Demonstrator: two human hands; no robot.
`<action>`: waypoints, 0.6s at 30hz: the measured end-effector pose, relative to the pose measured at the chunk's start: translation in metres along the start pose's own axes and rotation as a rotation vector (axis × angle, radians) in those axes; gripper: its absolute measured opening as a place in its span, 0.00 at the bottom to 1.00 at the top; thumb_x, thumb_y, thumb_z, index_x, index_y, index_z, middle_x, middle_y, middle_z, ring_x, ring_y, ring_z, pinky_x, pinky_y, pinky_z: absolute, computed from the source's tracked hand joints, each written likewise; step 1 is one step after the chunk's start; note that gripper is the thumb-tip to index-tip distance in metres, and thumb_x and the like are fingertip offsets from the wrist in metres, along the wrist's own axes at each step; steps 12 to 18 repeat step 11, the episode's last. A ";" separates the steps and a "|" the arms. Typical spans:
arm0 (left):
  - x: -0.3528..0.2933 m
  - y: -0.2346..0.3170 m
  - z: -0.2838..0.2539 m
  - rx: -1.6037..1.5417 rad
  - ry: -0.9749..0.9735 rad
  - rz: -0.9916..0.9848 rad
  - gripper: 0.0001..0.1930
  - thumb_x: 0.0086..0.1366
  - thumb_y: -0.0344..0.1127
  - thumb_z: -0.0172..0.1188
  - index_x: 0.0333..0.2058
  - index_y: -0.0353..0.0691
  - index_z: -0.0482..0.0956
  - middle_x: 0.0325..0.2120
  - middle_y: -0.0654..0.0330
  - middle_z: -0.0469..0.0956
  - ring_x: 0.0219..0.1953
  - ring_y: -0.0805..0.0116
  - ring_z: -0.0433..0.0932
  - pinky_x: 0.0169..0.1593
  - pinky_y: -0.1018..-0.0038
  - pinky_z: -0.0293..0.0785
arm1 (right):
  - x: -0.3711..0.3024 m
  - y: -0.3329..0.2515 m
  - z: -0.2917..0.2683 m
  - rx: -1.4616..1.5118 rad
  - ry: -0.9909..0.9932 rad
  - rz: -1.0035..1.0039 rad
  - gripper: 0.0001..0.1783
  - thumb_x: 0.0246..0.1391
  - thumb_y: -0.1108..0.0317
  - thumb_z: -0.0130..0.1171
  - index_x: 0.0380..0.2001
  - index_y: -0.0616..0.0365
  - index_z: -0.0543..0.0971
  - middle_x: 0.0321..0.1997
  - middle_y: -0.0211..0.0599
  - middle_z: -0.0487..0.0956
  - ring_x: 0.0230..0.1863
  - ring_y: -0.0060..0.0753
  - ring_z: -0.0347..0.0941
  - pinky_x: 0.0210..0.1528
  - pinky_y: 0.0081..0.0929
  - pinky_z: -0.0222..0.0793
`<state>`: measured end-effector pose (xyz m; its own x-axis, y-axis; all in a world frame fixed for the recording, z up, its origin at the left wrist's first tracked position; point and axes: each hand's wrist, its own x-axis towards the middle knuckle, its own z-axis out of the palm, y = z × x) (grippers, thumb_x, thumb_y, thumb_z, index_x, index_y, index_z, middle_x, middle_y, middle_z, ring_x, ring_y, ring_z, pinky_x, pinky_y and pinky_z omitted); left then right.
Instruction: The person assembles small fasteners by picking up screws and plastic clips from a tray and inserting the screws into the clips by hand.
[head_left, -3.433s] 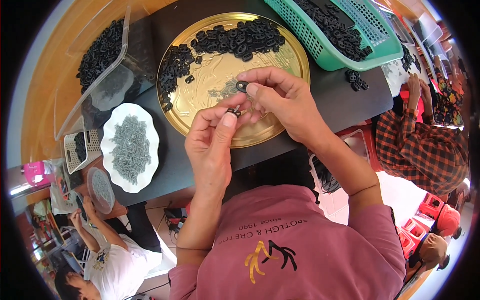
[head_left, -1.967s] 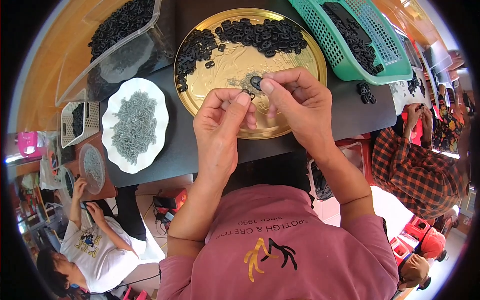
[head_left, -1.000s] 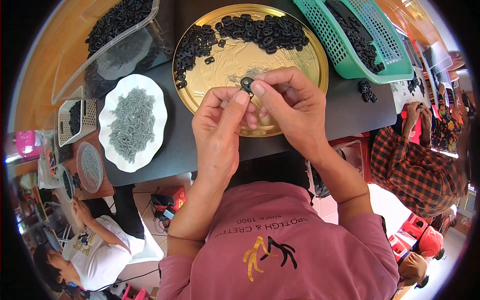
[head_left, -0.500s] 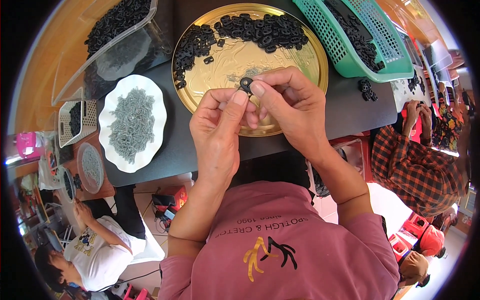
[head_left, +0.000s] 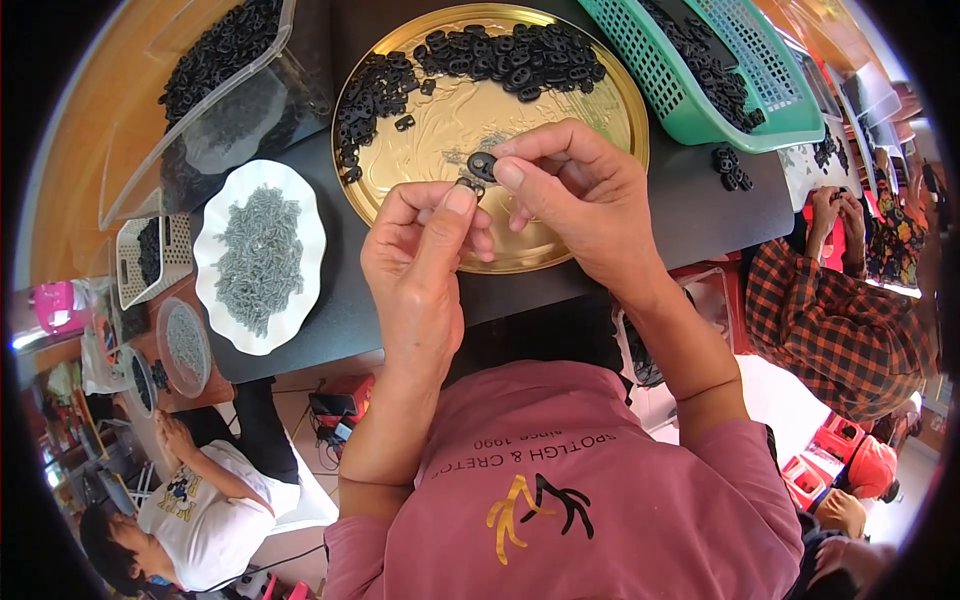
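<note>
Over the gold tray (head_left: 450,130), my left hand (head_left: 420,250) pinches a small black part (head_left: 470,186) between thumb and fingertips; most of it is covered. My right hand (head_left: 580,195) grips a black oval piece (head_left: 482,166) with holes in it, just above and beside the part in the left. The two pieces almost touch, and I cannot tell whether they join. Along the tray's far side lies a heap of black oval pieces (head_left: 520,62), with smaller black parts (head_left: 375,95) heaped at its left.
A white scalloped dish (head_left: 210,225) of small grey metal pieces stands left of the tray. Behind it is a clear bin (head_left: 200,105) with black parts. A green basket (head_left: 690,130) sits at right, near several loose black pieces (head_left: 733,170). Other people (head_left: 820,330) sit on both sides.
My hands have drawn slightly apart, the left lower and leftward. The black parts, close together before, now show as two. The whole view has shifted a little.
</note>
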<state>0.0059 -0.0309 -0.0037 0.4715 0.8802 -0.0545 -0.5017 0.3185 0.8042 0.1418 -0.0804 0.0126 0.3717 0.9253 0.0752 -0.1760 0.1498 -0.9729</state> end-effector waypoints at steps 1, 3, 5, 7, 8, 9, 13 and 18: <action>0.000 0.000 0.000 0.004 0.001 0.000 0.05 0.64 0.29 0.57 0.35 0.33 0.73 0.24 0.58 0.77 0.25 0.76 0.73 0.30 0.80 0.69 | 0.000 0.002 0.000 0.007 -0.001 -0.019 0.07 0.54 0.74 0.60 0.36 0.64 0.77 0.30 0.31 0.78 0.27 0.14 0.72 0.30 0.13 0.69; 0.001 0.000 0.001 0.001 -0.003 0.004 0.05 0.64 0.29 0.57 0.35 0.33 0.74 0.24 0.58 0.77 0.25 0.76 0.73 0.30 0.80 0.69 | 0.000 0.003 0.001 0.016 -0.005 -0.038 0.07 0.55 0.74 0.59 0.36 0.64 0.77 0.30 0.31 0.78 0.28 0.14 0.72 0.30 0.13 0.69; 0.001 -0.001 0.001 -0.004 -0.008 0.007 0.05 0.64 0.29 0.57 0.35 0.33 0.74 0.24 0.58 0.77 0.25 0.76 0.73 0.30 0.80 0.69 | -0.001 0.003 0.002 0.014 -0.026 -0.024 0.07 0.55 0.74 0.59 0.36 0.64 0.76 0.30 0.30 0.78 0.28 0.14 0.72 0.31 0.13 0.69; 0.001 -0.003 0.000 -0.006 -0.011 0.016 0.05 0.65 0.29 0.57 0.35 0.32 0.74 0.25 0.58 0.77 0.25 0.75 0.73 0.31 0.79 0.69 | -0.001 0.004 0.001 0.030 -0.028 -0.026 0.07 0.55 0.74 0.59 0.37 0.64 0.76 0.30 0.31 0.78 0.29 0.14 0.72 0.31 0.14 0.70; 0.001 -0.003 0.000 -0.005 -0.011 0.016 0.05 0.65 0.29 0.57 0.35 0.32 0.74 0.25 0.58 0.77 0.25 0.75 0.73 0.31 0.79 0.69 | -0.001 0.005 0.001 0.045 -0.030 -0.028 0.07 0.55 0.74 0.59 0.37 0.64 0.76 0.30 0.31 0.78 0.29 0.14 0.73 0.31 0.14 0.70; 0.001 -0.004 0.000 -0.009 -0.014 0.009 0.05 0.65 0.29 0.57 0.35 0.33 0.74 0.25 0.57 0.78 0.25 0.75 0.74 0.31 0.79 0.70 | -0.001 0.006 0.001 0.046 -0.030 -0.029 0.07 0.55 0.74 0.59 0.37 0.64 0.76 0.30 0.31 0.78 0.29 0.14 0.73 0.31 0.14 0.70; 0.001 -0.004 0.001 -0.011 -0.015 0.003 0.06 0.64 0.30 0.58 0.35 0.33 0.74 0.26 0.57 0.78 0.26 0.75 0.74 0.31 0.79 0.70 | -0.002 0.007 0.002 0.028 -0.011 -0.036 0.07 0.55 0.75 0.59 0.37 0.64 0.76 0.31 0.32 0.79 0.29 0.15 0.73 0.31 0.14 0.70; 0.001 -0.004 0.001 -0.011 -0.015 0.003 0.06 0.64 0.30 0.58 0.35 0.33 0.74 0.26 0.57 0.78 0.26 0.75 0.74 0.31 0.79 0.70 | -0.002 0.007 0.002 0.028 -0.011 -0.036 0.07 0.55 0.75 0.59 0.37 0.64 0.76 0.31 0.32 0.79 0.29 0.15 0.73 0.31 0.14 0.70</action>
